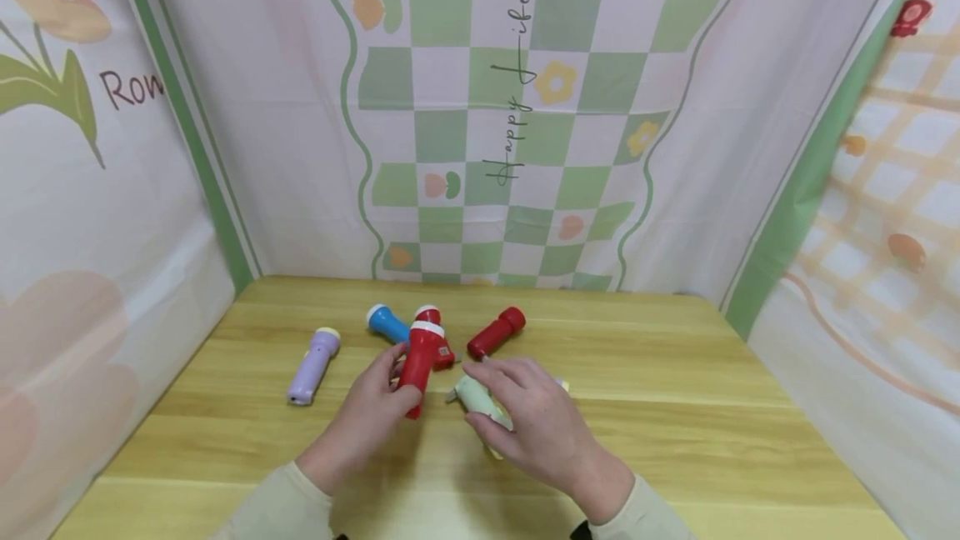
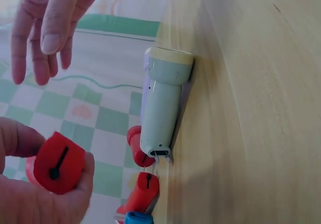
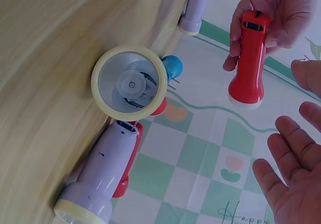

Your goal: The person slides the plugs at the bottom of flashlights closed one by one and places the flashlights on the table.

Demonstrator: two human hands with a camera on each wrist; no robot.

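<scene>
My left hand grips a red flashlight with a white rim, held above the table. In the left wrist view its flat tail end shows a dark slot between thumb and fingers. Over the middle of the table hovers my right hand, fingers apart and holding nothing. Beneath it, in the head view, a pale green flashlight lies on the wood, partly covered. Metal prongs stick out of its tail. In the right wrist view its round lens faces the camera, and my right fingers are well apart from it.
A purple flashlight lies at the left. Behind the held one are a blue flashlight and another red one; a dark red one lies further right. A second purple flashlight lies near the green one. Printed curtains surround the table.
</scene>
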